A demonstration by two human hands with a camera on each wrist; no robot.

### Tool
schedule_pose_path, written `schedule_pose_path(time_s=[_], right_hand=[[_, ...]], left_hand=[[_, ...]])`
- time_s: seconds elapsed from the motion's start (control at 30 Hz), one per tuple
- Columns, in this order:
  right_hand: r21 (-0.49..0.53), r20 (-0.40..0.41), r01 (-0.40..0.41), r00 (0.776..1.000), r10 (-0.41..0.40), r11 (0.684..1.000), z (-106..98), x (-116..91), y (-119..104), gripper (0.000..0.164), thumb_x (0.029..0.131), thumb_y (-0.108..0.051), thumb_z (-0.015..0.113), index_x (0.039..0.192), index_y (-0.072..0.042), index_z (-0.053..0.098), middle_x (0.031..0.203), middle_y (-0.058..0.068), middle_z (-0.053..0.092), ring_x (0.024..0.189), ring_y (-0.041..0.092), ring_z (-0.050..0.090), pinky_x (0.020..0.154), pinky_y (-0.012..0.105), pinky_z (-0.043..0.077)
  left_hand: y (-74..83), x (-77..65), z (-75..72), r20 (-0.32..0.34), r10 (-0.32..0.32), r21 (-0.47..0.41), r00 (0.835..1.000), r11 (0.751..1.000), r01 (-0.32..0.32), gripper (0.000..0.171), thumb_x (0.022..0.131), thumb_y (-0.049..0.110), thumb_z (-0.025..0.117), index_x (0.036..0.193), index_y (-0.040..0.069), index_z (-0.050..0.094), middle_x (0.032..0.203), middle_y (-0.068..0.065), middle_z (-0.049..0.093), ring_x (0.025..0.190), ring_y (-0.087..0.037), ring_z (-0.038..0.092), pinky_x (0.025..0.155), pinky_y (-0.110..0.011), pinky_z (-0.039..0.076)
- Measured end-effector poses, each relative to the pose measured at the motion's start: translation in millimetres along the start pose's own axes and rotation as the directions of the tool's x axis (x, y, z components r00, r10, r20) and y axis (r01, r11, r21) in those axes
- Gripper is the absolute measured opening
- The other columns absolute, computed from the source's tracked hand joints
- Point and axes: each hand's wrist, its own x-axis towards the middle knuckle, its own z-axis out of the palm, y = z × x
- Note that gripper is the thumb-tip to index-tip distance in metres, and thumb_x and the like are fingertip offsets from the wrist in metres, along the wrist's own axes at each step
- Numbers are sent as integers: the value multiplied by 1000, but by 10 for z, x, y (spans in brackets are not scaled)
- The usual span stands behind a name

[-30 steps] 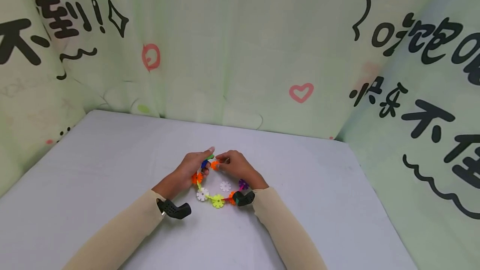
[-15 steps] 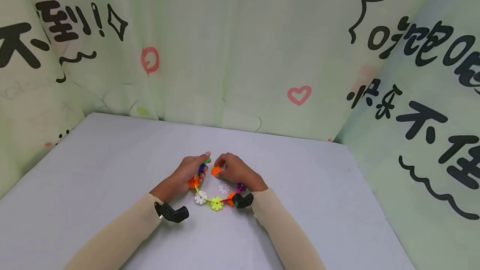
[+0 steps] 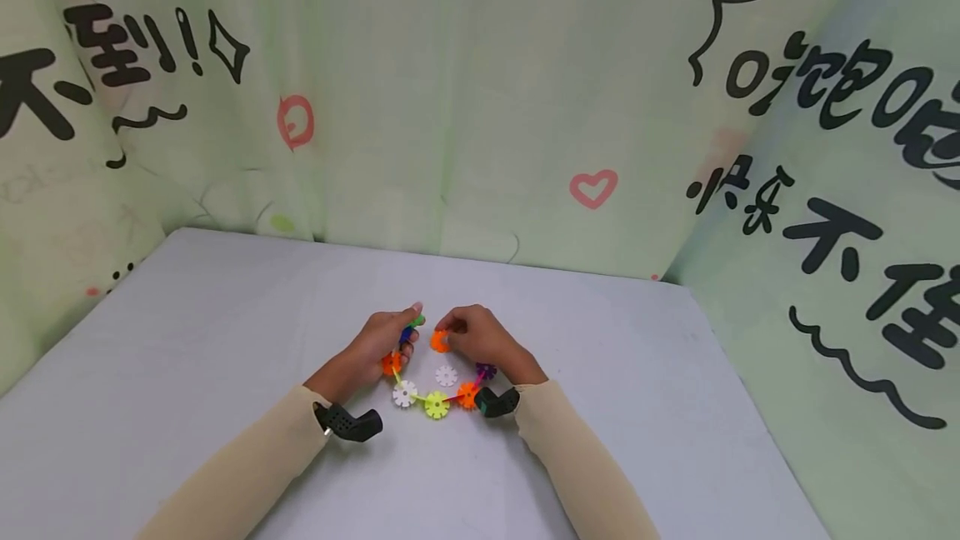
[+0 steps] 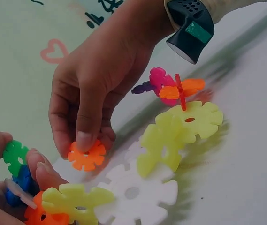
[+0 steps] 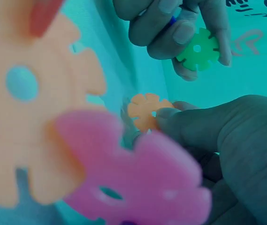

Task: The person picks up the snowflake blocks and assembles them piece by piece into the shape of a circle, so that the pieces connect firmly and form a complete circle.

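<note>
My left hand (image 3: 372, 344) grips one end of a chain of slotted plastic snowflake discs. A green disc (image 5: 199, 49) stands at that end between thumb and fingers, with a blue disc (image 4: 22, 185) just below it. My right hand (image 3: 483, 334) pinches a separate orange snowflake disc (image 4: 87, 155) between thumb and fingertips, a short gap away from the green one. From my left hand the chain curves through a white disc (image 3: 405, 394), a yellow disc (image 3: 437, 405) and another orange disc (image 3: 467, 395). Pink and purple discs (image 3: 486, 371) form its far end near my right wrist.
A loose white disc (image 3: 446, 375) lies inside the curve of the chain. Everything rests on a table with a white cover (image 3: 262, 315). A printed curtain (image 3: 390, 107) hangs behind the table and along its sides.
My right hand has drawn the orange disc a little to the right, away from the green disc. The left hand keeps its grip on the chain, almost in place.
</note>
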Motion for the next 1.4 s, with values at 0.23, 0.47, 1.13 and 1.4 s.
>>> schedule_pose_path(time_s=[0.23, 0.47, 1.13, 1.4], right_hand=[[69, -125, 14, 992, -5, 998, -32, -8, 45, 20, 94, -2, 58, 106, -6, 73, 97, 0, 69, 86, 14, 60, 79, 29, 51], [187, -206, 42, 979, -3, 981, -39, -25, 31, 19, 93, -3, 61, 107, -5, 73, 97, 5, 71, 80, 15, 64, 74, 30, 53], [368, -191, 6, 979, 69, 930, -42, -35, -43, 19, 94, -7, 63, 111, -4, 72, 95, 6, 70, 79, 20, 65, 78, 36, 54], [419, -222, -23, 967, 127, 908, 6, -14, -49, 23, 94, -19, 66, 107, -1, 71, 85, 7, 70, 72, 19, 66, 71, 30, 55]], left_hand=[[-2, 15, 16, 14, 18, 34, 1000, 999, -18, 50, 98, 47, 53, 121, 2, 55, 79, -3, 50, 58, -13, 45, 52, -22, 42], [-6, 19, 35, 24, 33, 64, 999, 997, -35, 48, 98, 47, 54, 112, 1, 57, 77, -3, 51, 57, -13, 45, 51, -22, 43], [-9, 15, 82, 24, 88, 161, 996, 983, -91, 50, 96, 47, 56, 112, 0, 60, 78, -5, 53, 58, -15, 47, 51, -23, 44], [-2, -3, 49, 23, 87, 142, 996, 986, -89, 51, 96, 49, 54, 104, -1, 60, 77, -4, 52, 57, -14, 47, 50, -23, 45]])
